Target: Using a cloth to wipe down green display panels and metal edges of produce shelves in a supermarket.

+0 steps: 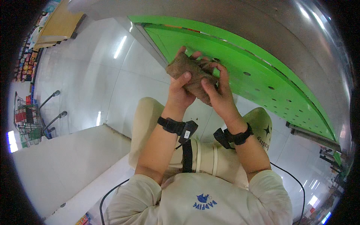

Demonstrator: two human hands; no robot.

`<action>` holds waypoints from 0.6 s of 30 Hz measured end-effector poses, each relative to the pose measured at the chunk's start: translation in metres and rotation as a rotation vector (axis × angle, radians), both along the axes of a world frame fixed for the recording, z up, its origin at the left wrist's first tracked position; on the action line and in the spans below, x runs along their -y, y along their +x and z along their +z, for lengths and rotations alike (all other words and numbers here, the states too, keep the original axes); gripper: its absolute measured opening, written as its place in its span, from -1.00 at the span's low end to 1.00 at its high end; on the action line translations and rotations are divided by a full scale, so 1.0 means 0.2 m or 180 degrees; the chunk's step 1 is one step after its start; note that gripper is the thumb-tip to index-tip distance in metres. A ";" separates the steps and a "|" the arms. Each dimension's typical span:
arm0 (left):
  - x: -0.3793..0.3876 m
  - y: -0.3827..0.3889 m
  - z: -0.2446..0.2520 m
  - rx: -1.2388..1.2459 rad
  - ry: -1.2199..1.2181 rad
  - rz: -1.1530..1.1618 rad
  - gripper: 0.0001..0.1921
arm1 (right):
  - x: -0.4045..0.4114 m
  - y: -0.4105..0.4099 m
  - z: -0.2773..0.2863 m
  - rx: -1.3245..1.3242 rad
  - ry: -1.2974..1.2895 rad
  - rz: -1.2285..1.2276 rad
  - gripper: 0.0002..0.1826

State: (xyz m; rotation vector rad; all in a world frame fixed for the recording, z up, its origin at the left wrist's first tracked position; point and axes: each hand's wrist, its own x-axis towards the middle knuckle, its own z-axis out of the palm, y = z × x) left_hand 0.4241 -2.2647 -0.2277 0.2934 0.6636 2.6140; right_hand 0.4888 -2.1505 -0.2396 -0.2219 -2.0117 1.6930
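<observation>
A folded brown cloth (194,78) is held up between both hands, in front of a bright green panel (239,64) with round holes. My left hand (180,90) grips the cloth's left part, thumb on top and fingers behind. On the other side, my right hand (220,90) pinches the cloth with its thumb in front and its fingers curled over the far edge. Part of the fingers is hidden behind the cloth. Each wrist bears a black strap with a small device.
Above the green panel curves a metal edge (253,25). A white block or ledge (76,163) stands at the left beside my legs. Farther left are a shopping cart (28,118) and stocked shelves (26,64). A black cable (298,180) loops past my right side.
</observation>
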 end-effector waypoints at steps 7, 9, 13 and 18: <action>0.30 0.02 0.11 -0.0561 -0.1813 0.0012 -0.17 | -0.13 0.01 0.22 0.1849 0.0469 0.1722 -0.47; 0.34 0.04 0.23 -0.1806 -0.2754 0.0470 -0.15 | -0.11 0.02 0.26 0.1608 0.0863 0.1692 -0.43; 0.37 -0.03 0.38 -0.4699 -0.4357 0.1709 -0.18 | -0.09 -0.09 0.38 -0.1011 0.3419 0.0516 -0.70; 0.33 -0.19 0.38 -0.6115 -0.4171 0.3558 -0.53 | -0.05 -0.28 0.39 -0.1750 0.3705 -0.0060 -0.66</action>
